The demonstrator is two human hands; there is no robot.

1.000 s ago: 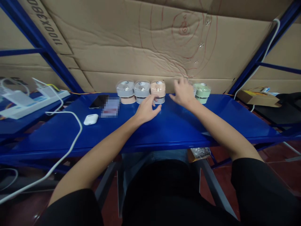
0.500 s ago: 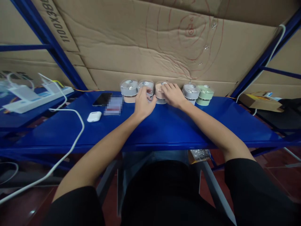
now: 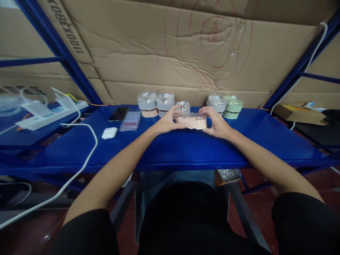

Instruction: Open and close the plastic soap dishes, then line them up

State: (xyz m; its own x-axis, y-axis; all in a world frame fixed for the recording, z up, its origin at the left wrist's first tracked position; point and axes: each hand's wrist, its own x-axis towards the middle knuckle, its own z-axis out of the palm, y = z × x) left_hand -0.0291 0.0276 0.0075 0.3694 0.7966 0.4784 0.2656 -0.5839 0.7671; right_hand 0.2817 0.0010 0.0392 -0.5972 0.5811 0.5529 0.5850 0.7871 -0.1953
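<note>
A peach-coloured round box with a clear lid point(image 3: 191, 121) is held above the blue shelf point(image 3: 172, 148) between both hands. My left hand point(image 3: 168, 122) grips its left end and my right hand point(image 3: 217, 122) grips its right end, fingers curled round it. Right behind it stands a small grey box point(image 3: 183, 106). Along the cardboard wall stand two grey boxes on peach bases point(image 3: 155, 103) at the left, and a grey box point(image 3: 215, 103) beside a green box point(image 3: 232, 105) at the right.
A phone point(image 3: 118, 113), a blurred card point(image 3: 129, 120) and a white earbud case point(image 3: 109, 133) lie on the shelf's left part. A white cable point(image 3: 87, 156) runs off the front edge. A power strip point(image 3: 50, 113) sits at the far left, a cardboard box point(image 3: 300, 113) at the far right.
Both hands reached to the row at the wall, took the peach box from it and brought it forward between them. The small grey box that lay under it now stands alone.
</note>
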